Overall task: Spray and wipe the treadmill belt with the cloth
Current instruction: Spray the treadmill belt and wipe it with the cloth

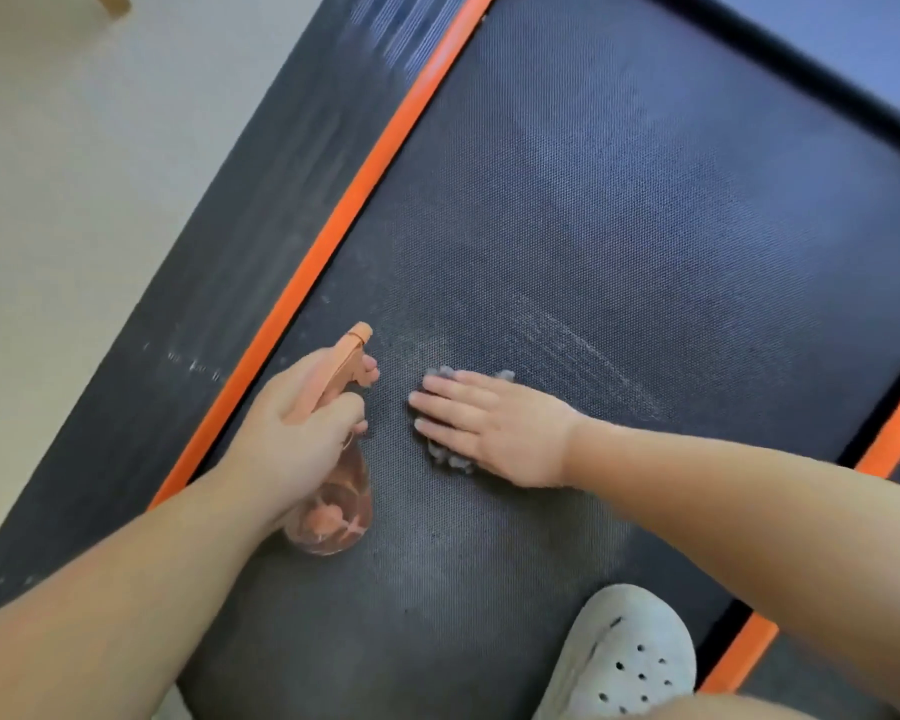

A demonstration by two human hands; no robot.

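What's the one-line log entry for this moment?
left hand: holds spray bottle | right hand: presses cloth on belt | shoe on belt

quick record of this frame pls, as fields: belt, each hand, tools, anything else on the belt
belt: dark, textured, pale streaks
left hand: grips orange spray bottle, nozzle pointing away from the person
right hand: flat on grey cloth, pressing it onto belt
edge: orange strip along belt side
other: white clog standing on belt
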